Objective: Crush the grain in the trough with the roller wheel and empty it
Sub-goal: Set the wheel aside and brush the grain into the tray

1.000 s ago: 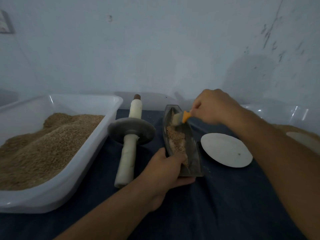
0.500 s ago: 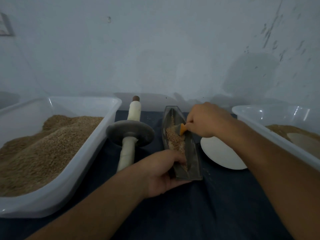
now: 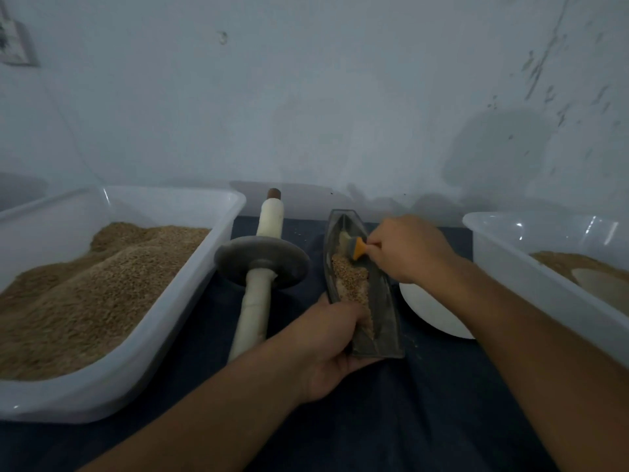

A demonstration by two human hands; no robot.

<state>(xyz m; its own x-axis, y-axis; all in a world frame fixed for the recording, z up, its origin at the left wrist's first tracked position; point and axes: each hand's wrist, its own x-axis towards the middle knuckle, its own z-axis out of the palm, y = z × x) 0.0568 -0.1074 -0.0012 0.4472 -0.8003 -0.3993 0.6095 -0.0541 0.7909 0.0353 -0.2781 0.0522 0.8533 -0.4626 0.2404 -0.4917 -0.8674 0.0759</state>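
Brush (image 3: 354,246) swept nearer, one trough (image 3: 381,301), two tubs (image 3: 190,294)

We are seeing a dull grey metal trough (image 3: 384,321) holding coarse, gritty grain (image 3: 350,277), a matt metal roller wheel (image 3: 262,260) with a cloth-wrapped handle, two glossy translucent plastic tubs (image 3: 211,206), and dark matt cloth covering the surface (image 3: 425,420).

Brush (image 3: 354,245) in right hand (image 3: 408,248) now further up trough (image 3: 381,301)
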